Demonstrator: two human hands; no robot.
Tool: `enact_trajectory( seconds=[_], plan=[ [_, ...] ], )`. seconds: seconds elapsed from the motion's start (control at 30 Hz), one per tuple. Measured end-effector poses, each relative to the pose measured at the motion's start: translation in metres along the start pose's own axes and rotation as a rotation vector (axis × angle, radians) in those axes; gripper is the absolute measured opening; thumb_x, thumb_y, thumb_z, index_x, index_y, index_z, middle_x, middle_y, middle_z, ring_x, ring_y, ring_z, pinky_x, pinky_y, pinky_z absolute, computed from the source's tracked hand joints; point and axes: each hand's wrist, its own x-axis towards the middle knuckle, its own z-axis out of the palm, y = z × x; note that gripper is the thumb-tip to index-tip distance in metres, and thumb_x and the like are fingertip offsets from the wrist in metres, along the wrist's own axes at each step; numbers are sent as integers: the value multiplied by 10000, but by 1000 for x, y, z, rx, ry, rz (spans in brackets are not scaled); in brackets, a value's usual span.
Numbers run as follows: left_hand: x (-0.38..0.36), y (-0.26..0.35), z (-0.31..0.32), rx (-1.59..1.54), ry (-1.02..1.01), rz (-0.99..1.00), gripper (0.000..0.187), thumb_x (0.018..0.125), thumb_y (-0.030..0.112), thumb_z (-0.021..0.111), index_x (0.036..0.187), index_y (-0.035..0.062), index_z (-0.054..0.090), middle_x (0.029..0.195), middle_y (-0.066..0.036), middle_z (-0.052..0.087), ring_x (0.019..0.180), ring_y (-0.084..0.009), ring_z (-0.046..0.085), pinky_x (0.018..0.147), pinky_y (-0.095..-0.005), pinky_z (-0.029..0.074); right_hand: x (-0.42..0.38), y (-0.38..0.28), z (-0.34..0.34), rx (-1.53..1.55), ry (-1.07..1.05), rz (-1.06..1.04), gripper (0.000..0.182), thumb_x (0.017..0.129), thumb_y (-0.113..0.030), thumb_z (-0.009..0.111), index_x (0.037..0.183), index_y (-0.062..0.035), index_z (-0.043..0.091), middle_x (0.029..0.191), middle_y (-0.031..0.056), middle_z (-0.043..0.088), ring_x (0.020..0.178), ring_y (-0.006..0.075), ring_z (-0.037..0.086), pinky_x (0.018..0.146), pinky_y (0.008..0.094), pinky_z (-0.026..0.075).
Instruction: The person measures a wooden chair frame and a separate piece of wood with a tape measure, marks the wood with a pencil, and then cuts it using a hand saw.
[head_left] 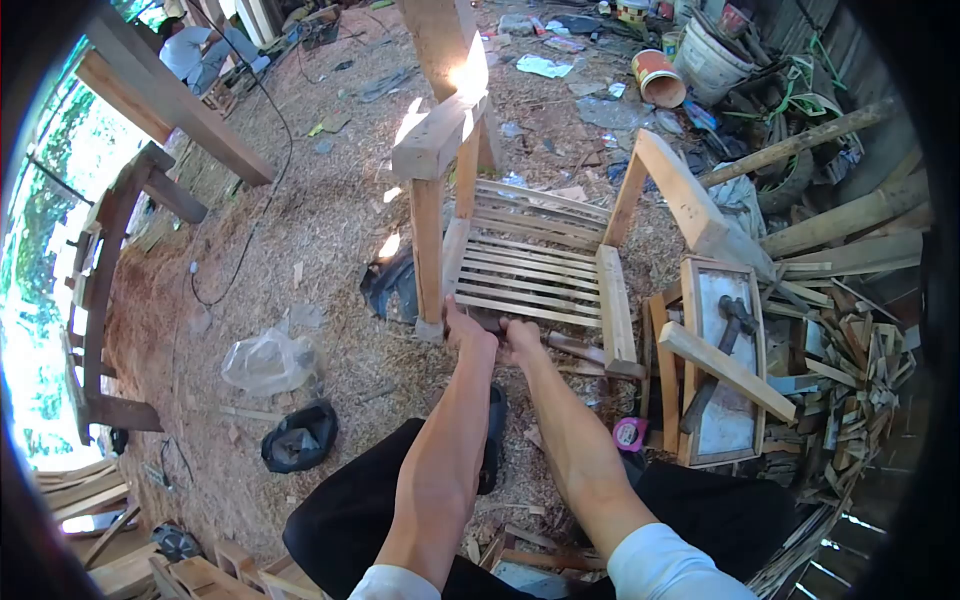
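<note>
A wooden chair (612, 290) with a slatted seat (530, 277) and thick armrests stands in front of me. My left hand (470, 327) is at the seat's front left corner, close beside the front leg (427, 250). Its fingers are curled and partly hidden. Just right of it, my right hand (521, 338) is closed in a fist below the front slat. Something dark shows between the two hands, too small to name. A brownish bar-like piece (577, 348) extends right from near my right hand, under the seat's front edge.
A hammer (738, 318) and a loose wood strip (728, 372) lie on a framed panel (725, 445) at right, near a pink tape measure (630, 434). Scrap wood (850, 390) piles beyond. Plastic bags (268, 362) lie left; a person (195, 52) sits far back.
</note>
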Motion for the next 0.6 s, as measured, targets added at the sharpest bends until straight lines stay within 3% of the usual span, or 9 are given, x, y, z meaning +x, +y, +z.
enact_trajectory(
  seconds=[0.03,0.1,0.17,0.2,0.3,0.37,0.47,0.57,0.6],
  plan=[
    [-20,3,10,2,52,-26,497,933,446,483,1272,83,516,1247,-84,574,1133,-270,538,948,-433,441,10,9,-14,-162,67,-36,166,844,-121,615,919,27,615,743,132,607,606,218,573,496,378,461],
    [-45,12,30,8,147,-67,503,922,448,500,1275,90,524,1258,-73,569,1142,-283,530,961,-442,433,13,35,-47,-942,443,-408,149,843,-126,605,916,4,594,757,104,595,539,213,573,395,369,460],
    [-25,12,20,-12,123,-117,528,919,463,489,1286,85,520,1271,-68,564,1146,-289,525,979,-452,419,-16,22,-71,-397,131,-209,181,828,-166,595,908,-4,588,773,106,604,547,214,576,405,359,463],
    [-25,13,17,36,96,-35,532,918,465,488,1290,86,518,1271,-70,565,1142,-289,527,979,-450,418,-14,17,-83,-336,97,-128,178,835,-171,574,911,-11,586,777,106,605,532,211,567,407,349,458],
    [-25,13,12,142,175,51,513,921,452,489,1281,88,524,1271,-76,566,1139,-284,531,981,-442,418,-27,11,-103,-152,70,-60,191,818,-194,537,925,-43,584,797,93,589,572,211,552,475,373,471],
    [-19,14,3,61,-45,-79,439,889,469,557,1151,116,546,1141,-71,584,955,-252,528,854,-463,429,-85,-2,-91,-89,301,42,305,796,-227,545,970,16,605,830,126,598,687,221,564,543,438,450],
    [-12,18,-2,334,59,1,443,904,449,530,1191,112,525,1164,-77,580,1073,-253,512,910,-440,412,-179,-60,-66,223,171,106,259,797,-219,522,962,-25,573,873,118,566,738,250,557,570,466,459],
    [-2,21,-13,469,-119,-222,468,920,421,497,1226,68,486,1175,-122,573,1136,-276,482,940,-462,386,-210,-102,-61,324,160,94,143,746,-174,492,842,-68,498,718,110,497,639,261,533,575,468,462],
    [-26,33,13,721,-21,-420,492,921,413,494,1252,50,462,1196,-144,557,1155,-288,471,950,-483,375,-217,-113,-66,351,166,48,143,746,-174,492,842,-68,498,718,110,497,639,261,533,575,468,462]
  ],
)
